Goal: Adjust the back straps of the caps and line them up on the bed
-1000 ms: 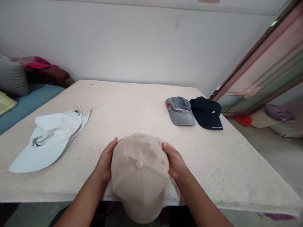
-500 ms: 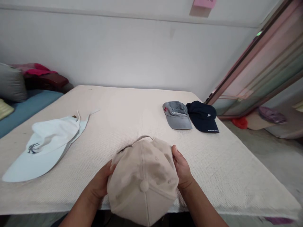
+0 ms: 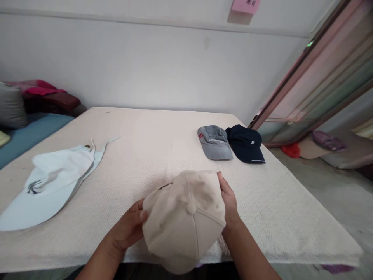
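Observation:
A beige cap (image 3: 183, 217) is held between both hands over the near edge of the table, its button on top facing me. My left hand (image 3: 131, 225) grips its left side, with the thumb on the fabric. On the other side, my right hand (image 3: 229, 200) holds the cap's edge, some fingers hidden behind it. A white cap (image 3: 55, 179) with a dark logo and loose strings lies at the left. Toward the back right are a grey cap (image 3: 215, 143) and a navy cap (image 3: 246, 144), side by side and touching.
The caps lie on a table with a cream textured cover (image 3: 140, 136), against a white wall. A grey cushion (image 3: 11, 107) is at the far left. On the right is a framed sliding door (image 3: 297, 74), with more items near the floor.
The beige cap has turned and tilted in my hands, shifting slightly right, so its button sits higher and its back opening is less visible. The whole view has shifted slightly.

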Available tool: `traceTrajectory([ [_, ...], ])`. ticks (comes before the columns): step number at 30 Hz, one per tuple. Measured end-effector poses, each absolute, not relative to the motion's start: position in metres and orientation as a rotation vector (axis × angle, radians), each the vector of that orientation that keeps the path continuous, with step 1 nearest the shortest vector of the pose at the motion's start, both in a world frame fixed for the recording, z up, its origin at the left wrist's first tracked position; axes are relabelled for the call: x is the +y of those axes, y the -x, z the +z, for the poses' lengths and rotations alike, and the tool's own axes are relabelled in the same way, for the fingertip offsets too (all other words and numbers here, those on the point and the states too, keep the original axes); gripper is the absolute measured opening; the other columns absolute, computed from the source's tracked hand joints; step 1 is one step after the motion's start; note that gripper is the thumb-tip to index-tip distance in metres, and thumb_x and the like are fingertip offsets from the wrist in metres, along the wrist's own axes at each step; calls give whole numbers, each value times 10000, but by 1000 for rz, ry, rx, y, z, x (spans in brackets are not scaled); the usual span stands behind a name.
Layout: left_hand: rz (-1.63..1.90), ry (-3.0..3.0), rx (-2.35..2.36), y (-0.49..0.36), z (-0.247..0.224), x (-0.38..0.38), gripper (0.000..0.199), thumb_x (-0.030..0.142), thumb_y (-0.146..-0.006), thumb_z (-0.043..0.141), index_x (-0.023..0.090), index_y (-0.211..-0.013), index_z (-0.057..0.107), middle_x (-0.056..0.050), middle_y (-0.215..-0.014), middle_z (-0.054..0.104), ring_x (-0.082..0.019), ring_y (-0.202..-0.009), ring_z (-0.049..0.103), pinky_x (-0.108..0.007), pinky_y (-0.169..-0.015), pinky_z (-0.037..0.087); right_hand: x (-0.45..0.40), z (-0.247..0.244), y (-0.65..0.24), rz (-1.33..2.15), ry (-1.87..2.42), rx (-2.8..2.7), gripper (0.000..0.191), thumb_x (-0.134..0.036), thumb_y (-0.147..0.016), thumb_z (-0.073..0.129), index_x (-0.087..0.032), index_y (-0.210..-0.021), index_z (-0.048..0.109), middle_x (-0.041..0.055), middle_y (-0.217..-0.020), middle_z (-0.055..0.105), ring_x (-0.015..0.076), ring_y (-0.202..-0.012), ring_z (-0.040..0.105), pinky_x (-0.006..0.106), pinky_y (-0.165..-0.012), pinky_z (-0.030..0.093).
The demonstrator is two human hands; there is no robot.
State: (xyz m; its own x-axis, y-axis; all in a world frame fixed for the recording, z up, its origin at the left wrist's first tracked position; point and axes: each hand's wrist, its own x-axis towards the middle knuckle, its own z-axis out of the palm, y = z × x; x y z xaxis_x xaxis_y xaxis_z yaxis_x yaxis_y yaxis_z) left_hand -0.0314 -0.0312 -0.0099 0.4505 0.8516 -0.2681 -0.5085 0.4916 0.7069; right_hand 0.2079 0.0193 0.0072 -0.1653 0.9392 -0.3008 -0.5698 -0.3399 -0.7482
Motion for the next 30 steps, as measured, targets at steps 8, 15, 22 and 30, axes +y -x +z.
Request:
traceTrajectory([
  [8,1269,-147,847,34,-7,-8,224,278,-831,536,162,-840,727,-52,-676,730,-226,-736,695,-316,-783,540,25,-10,-190,1835,801,-494,315,-512,-797,569,-211,-800,660,32,-765,685,212,-841,636,338,-779,474],
  [15,1688,14,680,70,-10,19,451,164,-886,322,178,-1283,536,-61,-915,752,-200,-872,695,-318,-886,506,10,-20,-182,2134,654,-963,396,-432,-750,678,-178,-1043,598,76,-948,655,164,-786,618,268,-659,452],
  [22,1687,6,661,77,-15,17,478,171,-877,371,203,-1344,470,-76,-1059,716,-229,-977,663,-381,-960,455,8,-27,-163,2158,703,-959,349,-498,-820,573,-156,-886,543,58,-840,627,71,-527,535,182,-416,260],
  [30,1591,-27,730,68,-15,13,412,120,-846,396,199,-1194,601,-43,-864,757,-198,-754,702,-292,-763,556,18,-35,-161,2120,754,-740,296,-371,-760,690,-155,-869,519,-47,-606,501,24,-391,398,184,-381,166],
])
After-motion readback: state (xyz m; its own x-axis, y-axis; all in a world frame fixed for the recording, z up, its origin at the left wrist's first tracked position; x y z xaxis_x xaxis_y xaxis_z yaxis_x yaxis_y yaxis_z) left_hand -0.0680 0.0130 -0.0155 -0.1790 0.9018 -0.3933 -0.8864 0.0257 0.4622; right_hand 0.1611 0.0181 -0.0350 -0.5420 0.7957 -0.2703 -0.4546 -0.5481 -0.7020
